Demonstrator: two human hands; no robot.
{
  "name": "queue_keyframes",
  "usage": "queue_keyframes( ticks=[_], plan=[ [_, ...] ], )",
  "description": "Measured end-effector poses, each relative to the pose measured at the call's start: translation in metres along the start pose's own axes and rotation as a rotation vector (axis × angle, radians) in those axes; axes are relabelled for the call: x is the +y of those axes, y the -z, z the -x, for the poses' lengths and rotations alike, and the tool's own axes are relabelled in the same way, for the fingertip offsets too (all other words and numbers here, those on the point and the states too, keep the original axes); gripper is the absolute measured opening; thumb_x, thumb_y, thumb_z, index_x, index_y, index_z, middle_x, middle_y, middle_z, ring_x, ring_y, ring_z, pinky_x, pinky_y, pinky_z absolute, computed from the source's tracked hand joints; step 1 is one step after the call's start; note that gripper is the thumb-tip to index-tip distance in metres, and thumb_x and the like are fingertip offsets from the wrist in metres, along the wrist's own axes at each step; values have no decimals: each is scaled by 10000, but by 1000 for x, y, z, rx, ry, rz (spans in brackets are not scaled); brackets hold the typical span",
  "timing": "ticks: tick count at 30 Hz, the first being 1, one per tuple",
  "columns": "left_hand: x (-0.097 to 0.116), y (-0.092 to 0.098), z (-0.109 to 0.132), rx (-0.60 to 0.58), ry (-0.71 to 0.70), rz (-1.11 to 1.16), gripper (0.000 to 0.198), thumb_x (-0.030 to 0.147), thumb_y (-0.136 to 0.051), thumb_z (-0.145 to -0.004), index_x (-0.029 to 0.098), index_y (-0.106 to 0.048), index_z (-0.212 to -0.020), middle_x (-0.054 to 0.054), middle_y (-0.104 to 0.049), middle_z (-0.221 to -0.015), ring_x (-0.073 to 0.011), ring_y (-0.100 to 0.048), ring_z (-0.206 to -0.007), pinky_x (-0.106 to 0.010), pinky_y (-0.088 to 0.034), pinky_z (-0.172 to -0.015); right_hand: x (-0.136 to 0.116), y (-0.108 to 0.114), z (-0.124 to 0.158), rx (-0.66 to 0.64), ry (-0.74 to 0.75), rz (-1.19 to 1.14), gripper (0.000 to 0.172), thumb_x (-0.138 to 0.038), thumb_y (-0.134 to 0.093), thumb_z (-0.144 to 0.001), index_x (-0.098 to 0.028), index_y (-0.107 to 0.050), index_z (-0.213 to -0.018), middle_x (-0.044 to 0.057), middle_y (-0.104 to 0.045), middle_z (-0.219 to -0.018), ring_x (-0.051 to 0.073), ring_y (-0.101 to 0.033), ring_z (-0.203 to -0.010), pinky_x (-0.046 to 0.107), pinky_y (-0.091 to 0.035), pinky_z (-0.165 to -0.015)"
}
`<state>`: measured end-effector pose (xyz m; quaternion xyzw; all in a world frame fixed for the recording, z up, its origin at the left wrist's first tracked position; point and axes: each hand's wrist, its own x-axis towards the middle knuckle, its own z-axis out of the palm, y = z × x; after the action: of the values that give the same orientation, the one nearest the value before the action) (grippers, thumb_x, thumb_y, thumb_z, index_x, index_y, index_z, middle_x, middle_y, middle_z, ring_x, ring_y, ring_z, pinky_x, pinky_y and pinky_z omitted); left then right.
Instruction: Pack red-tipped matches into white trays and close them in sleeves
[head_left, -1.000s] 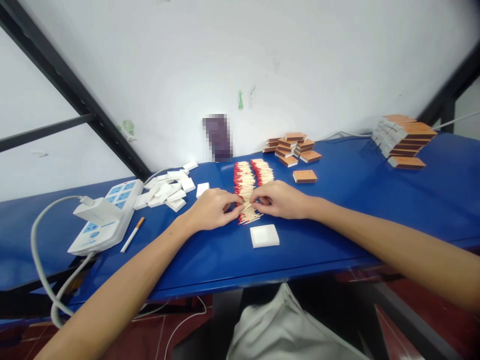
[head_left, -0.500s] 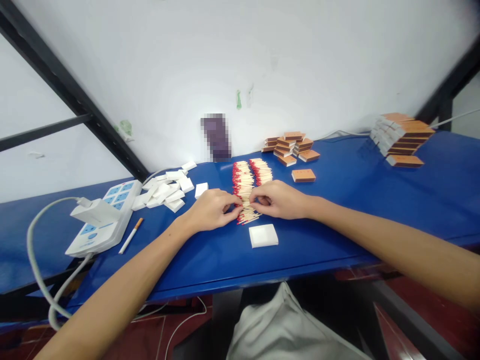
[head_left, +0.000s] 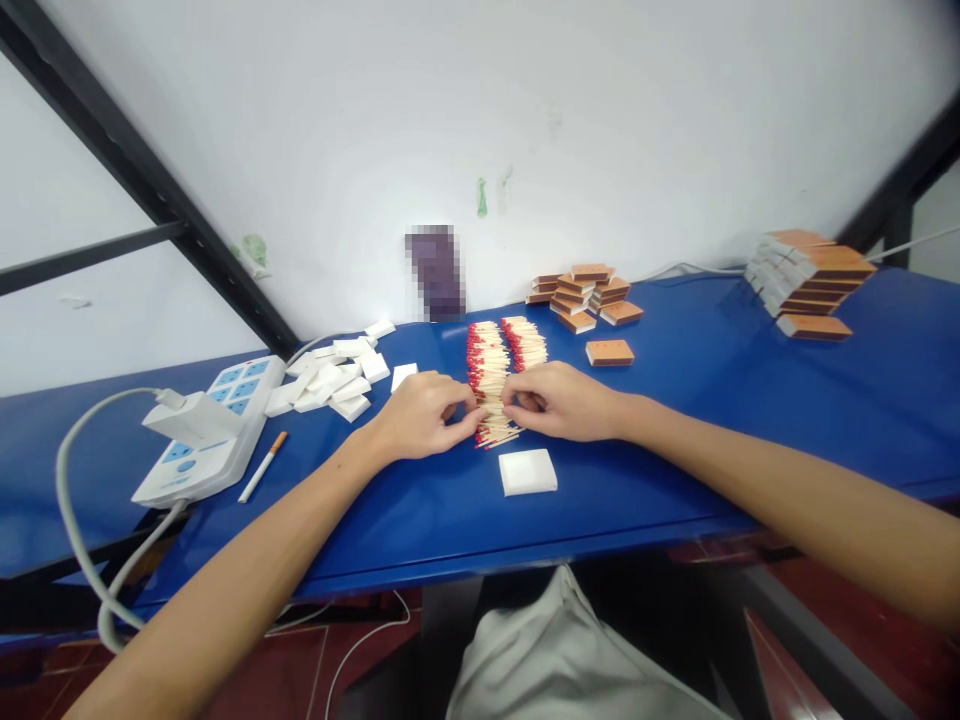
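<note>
Both bare forearms slant inward from the lower corners, the left forearm point(head_left: 255, 560) steeper than the right forearm point(head_left: 757, 485). The left hand point(head_left: 429, 416) and right hand point(head_left: 564, 400) face each other, slightly apart, fingers curled and thumbs near forefingers; their grip is unclear.

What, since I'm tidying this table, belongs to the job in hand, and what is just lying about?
Seem part of the job: matches at left hand and right hand; white matchbox trays; matchboxes.

Seem just lying about: cigarette; power strip; plugged-in charger; blurred purple object.
</note>
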<state>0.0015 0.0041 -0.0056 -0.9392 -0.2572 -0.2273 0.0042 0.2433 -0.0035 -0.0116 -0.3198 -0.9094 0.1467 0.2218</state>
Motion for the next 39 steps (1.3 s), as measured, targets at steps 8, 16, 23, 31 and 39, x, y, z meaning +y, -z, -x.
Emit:
queue_keyframes(
  ticks=[8, 16, 23, 31, 39],
  plan=[
    [-2, -3, 1, -118, 18, 60, 357, 388, -614, -851, 183, -472, -595, 39, -491, -547, -106, -456, -533, -262, -337, -565, 0, 3, 2, -98, 59, -18, 143, -286, -613, -846, -178, -604, -754, -38, -524, -613, 96, -455, -552, 234, -294, -557],
    [-6, -8, 3, -139, 38, 74, 343, 362, -596, -853, 183, -464, -592, 39, -480, -538, -106, -450, -528, -260, -317, -568, -4, 4, 1, -148, 17, 33, 106, -248, -582, -846, -175, -651, -812, -22, -569, -637, 107, -473, -571, 241, -317, -571],
    [-4, -6, 2, -154, 57, 96, 401, 421, -603, -851, 179, -436, -579, 48, -444, -530, -93, -396, -503, -266, -281, -537, -6, 6, 3, -164, 26, -31, 96, -207, -568, -837, -173, -649, -801, -23, -560, -634, 100, -460, -557, 230, -322, -556],
    [-1, -5, 4, -155, 3, 93, 406, 418, -632, -796, 192, -376, -576, 47, -424, -536, -100, -376, -507, -280, -293, -539, -9, 11, 4, -207, 17, -184, 81, -164, -569, -807, -178, -598, -733, -45, -505, -618, 87, -425, -546, 213, -335, -528],
    [1, -5, 2, -92, -48, 87, 383, 385, -550, -867, 197, -377, -582, 31, -439, -537, -119, -393, -522, -294, -322, -567, -13, 13, 5, -251, 52, -149, 109, -180, -570, -820, -174, -622, -724, -45, -506, -606, 85, -431, -539, 224, -327, -536]
  ],
)
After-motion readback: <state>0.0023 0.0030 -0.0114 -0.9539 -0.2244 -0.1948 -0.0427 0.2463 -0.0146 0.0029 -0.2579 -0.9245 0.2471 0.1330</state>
